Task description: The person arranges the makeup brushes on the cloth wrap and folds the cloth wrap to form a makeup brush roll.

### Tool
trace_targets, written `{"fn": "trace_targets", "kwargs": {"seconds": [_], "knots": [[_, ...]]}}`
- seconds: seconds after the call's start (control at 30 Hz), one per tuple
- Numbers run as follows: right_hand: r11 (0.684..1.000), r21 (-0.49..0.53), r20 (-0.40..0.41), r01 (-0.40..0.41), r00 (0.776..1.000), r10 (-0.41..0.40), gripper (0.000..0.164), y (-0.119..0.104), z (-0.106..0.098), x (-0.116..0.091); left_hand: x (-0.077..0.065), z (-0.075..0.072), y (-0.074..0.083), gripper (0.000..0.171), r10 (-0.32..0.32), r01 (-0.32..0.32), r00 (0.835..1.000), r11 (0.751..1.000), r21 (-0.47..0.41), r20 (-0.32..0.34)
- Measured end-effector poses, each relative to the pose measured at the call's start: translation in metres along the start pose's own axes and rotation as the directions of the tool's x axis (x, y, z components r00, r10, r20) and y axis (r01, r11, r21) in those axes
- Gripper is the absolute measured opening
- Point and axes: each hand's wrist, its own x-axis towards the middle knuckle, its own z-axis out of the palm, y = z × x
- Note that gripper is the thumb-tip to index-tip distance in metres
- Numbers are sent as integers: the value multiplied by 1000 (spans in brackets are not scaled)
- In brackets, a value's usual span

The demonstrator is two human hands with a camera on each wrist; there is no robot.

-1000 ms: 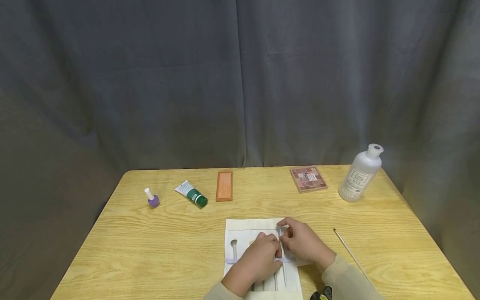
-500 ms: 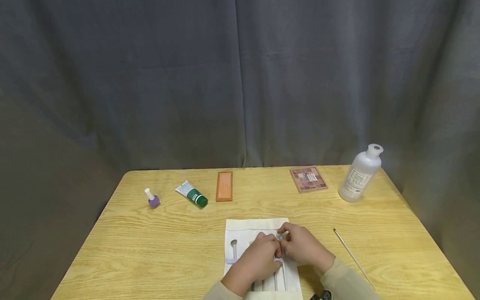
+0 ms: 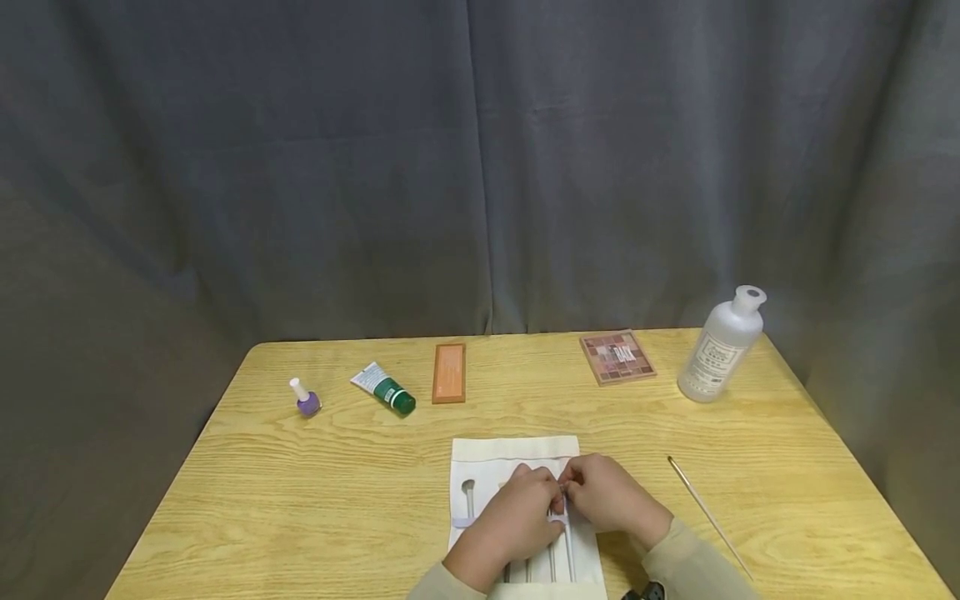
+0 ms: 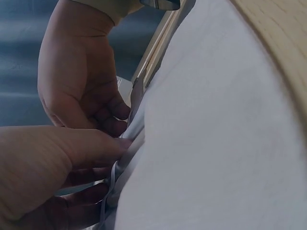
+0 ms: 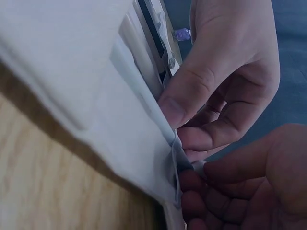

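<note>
A white fabric brush roll (image 3: 480,450) lies at the table's near middle, with a pale lavender strap (image 3: 462,522) across it. Several slim brushes sit under the strap, among them a fan-shaped makeup brush (image 3: 468,492) on the left. My left hand (image 3: 517,517) lies over the roll's middle, its thumb and fingers pinching the strap beside the rightmost slot. There, my right hand (image 3: 611,497) pinches the upper end of a slim makeup brush (image 3: 569,554) whose handle runs down through the strap. Fingers hide that brush's tip. In the right wrist view the pale handle (image 5: 136,88) lies along the fabric.
Another thin brush (image 3: 705,510) lies on the wooden table right of my right hand. Along the back are purple nail polish (image 3: 306,400), a green-and-white tube (image 3: 384,388), an orange case (image 3: 449,373), an eyeshadow palette (image 3: 617,357) and a clear bottle (image 3: 722,346).
My right hand has moved slightly down toward the strap, its fingers drawing together. The brush it pinches has slid lower through the strap. My left hand stays in place.
</note>
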Motion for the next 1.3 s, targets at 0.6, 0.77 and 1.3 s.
{"fn": "trace_targets", "kwargs": {"seconds": [0.6, 0.77, 1.3], "knots": [[999, 48, 75, -4, 997, 0, 12, 14, -17, -11, 1, 0, 5, 10, -26, 27, 998, 1000, -12, 63], [998, 56, 28, -38, 999, 37, 8, 23, -32, -18, 1, 2, 9, 19, -45, 42, 996, 998, 39, 74], [962, -190, -127, -197, 976, 175, 31, 71, -79, -39, 3, 2, 29, 16, -44, 35, 998, 983, 181, 43]]}}
